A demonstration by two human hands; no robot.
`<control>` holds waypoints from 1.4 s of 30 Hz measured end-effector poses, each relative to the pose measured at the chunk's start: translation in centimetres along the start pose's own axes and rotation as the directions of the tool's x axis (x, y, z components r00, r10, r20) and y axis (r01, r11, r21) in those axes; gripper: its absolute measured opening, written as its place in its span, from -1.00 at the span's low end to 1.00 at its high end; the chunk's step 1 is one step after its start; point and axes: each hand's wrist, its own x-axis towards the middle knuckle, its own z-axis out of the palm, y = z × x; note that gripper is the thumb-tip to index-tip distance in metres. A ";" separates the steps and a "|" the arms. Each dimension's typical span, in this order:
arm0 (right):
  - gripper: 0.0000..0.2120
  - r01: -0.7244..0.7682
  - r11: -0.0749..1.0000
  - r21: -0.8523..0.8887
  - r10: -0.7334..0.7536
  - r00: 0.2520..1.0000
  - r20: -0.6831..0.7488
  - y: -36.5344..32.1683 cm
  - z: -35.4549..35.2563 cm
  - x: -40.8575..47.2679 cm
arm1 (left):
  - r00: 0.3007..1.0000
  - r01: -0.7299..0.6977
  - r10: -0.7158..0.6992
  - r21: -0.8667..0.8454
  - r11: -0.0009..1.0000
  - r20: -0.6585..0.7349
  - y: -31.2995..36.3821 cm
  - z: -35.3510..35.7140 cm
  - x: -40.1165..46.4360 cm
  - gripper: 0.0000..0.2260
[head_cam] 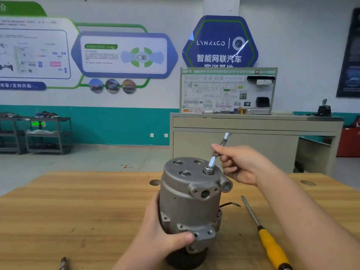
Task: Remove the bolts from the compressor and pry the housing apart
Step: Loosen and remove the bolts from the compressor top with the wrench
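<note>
A grey metal compressor [191, 203] stands upright on the wooden table [78, 207]. Its flat top carries two bolts at the left [178, 162] and middle [185, 173], and a third bolt [208, 170] at the right. A silver wrench [216, 152] sits with its ring end over that right bolt, its handle slanting up and away. My right hand [241, 164] pinches the wrench handle. My left hand [165, 232] grips the lower body of the compressor from the left, thumb across the front.
A yellow-handled screwdriver [270, 244] lies on the table right of the compressor. A thin wire [230, 204] sticks out from the compressor's right side. A metal tool tip [63, 263] shows at the bottom left edge. A beige cabinet [253, 137] stands behind the table.
</note>
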 end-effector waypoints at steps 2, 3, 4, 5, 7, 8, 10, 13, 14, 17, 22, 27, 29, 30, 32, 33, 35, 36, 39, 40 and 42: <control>-0.78 -0.021 0.939 -0.343 0.008 0.999 -0.042 -1.9 1.3 0.3 | 1.000 0.008 -0.008 -0.023 1.000 -0.018 -0.3 0.1 0.1 0.04; -0.77 -0.017 0.868 -0.496 -0.006 0.999 -0.044 -2.8 2.2 0.4 | 0.999 0.014 -0.015 -0.027 1.000 -0.030 -0.4 0.1 0.1 0.05; -0.77 0.006 0.776 -0.631 -0.032 0.999 -0.030 -3.5 3.3 0.3 | 0.999 0.022 -0.023 -0.032 0.999 -0.039 -0.4 0.1 0.1 0.05; -0.78 0.041 0.672 -0.739 -0.058 0.998 0.003 -4.2 4.4 0.2 | 0.999 0.026 -0.028 -0.042 0.999 -0.041 -0.4 0.0 0.1 0.05; -0.80 0.127 0.485 -0.865 -0.074 0.992 0.105 -5.1 6.7 -0.6 | 0.999 0.026 -0.028 -0.060 0.998 -0.033 -0.5 0.1 0.2 0.06; -0.80 0.178 0.397 -0.900 -0.081 0.984 0.159 -5.4 7.7 -1.3 | 0.999 0.027 -0.029 -0.058 0.998 -0.035 -0.6 0.1 0.2 0.07; -0.81 0.290 0.184 -0.939 -0.138 0.954 0.268 -5.2 9.2 -3.0 | 0.998 0.018 -0.022 -0.061 0.998 -0.066 -0.9 0.2 0.4 0.07; -0.77 0.388 -0.103 -0.916 -0.326 0.857 0.399 -2.9 9.5 -6.9 | 0.994 -0.015 0.009 -0.056 0.998 -0.112 -1.3 0.3 0.4 0.05; -0.69 0.405 -0.160 -0.900 -0.401 0.807 0.434 -1.9 8.9 -8.1 | 0.994 -0.024 0.019 -0.055 0.998 -0.104 -1.4 0.3 0.3 0.04; -0.57 0.496 -0.006 -0.868 -0.547 0.726 0.418 0.4 5.9 -11.0 | 0.996 -0.037 0.033 -0.036 0.999 -0.083 -1.2 0.1 0.1 0.03; -0.77 0.473 0.801 -0.367 -0.478 0.874 0.083 2.3 1.4 -11.8 | 0.992 0.000 -0.004 -0.029 1.000 -0.127 -1.2 -0.1 0.2 -0.03; -0.81 0.019 0.973 0.228 -0.010 0.999 -0.044 1.5 -0.3 -7.9 | 0.992 -0.001 -0.008 -0.075 0.997 -0.125 -0.9 0.5 0.6 -0.08; -0.91 -0.091 0.965 0.246 0.109 0.992 -0.060 -0.1 -0.2 -5.9 | 0.993 -0.001 -0.009 -0.084 0.996 -0.122 -0.9 0.6 0.8 -0.06; -0.93 -0.141 0.971 0.195 0.156 0.986 -0.066 -1.1 0.0 -4.9 | 0.993 0.000 -0.010 -0.081 0.997 -0.122 -0.9 0.7 0.8 -0.04; -0.86 -0.248 0.969 0.000 0.247 0.965 -0.085 -2.9 0.9 -3.1 | 0.992 0.001 -0.010 -0.065 0.998 -0.124 -0.9 0.7 0.9 -0.01; -0.84 -0.288 0.949 -0.126 0.277 0.956 -0.097 -3.7 1.6 -2.4 | 0.993 0.002 -0.009 -0.056 0.998 -0.121 -0.8 0.8 0.8 0.00; -0.86 -0.317 0.862 -0.396 0.288 0.948 -0.132 -4.9 3.8 -1.7 | 0.993 -0.006 0.000 -0.046 0.999 -0.117 -0.7 0.7 0.7 0.04; -0.89 -0.288 0.796 -0.533 0.246 0.958 -0.149 -5.4 5.1 -1.7 | 0.993 -0.006 0.000 -0.044 0.999 -0.117 -0.6 0.7 0.6 0.07; -0.82 0.001 0.436 -0.900 -0.041 0.999 -0.019 -5.4 8.8 -3.0 | 0.991 -0.005 0.003 -0.019 1.000 -0.133 -0.2 0.5 0.5 0.15; -0.81 0.125 0.251 -0.960 -0.141 0.986 0.092 -4.9 9.6 -3.8 | 0.990 -0.013 0.013 0.002 1.000 -0.144 -0.1 0.4 0.4 0.17; -0.86 0.292 -0.116 -0.949 -0.284 0.906 0.314 -3.4 10.6 -6.1 | 0.988 -0.021 0.025 0.026 0.999 -0.152 0.0 0.2 0.3 0.19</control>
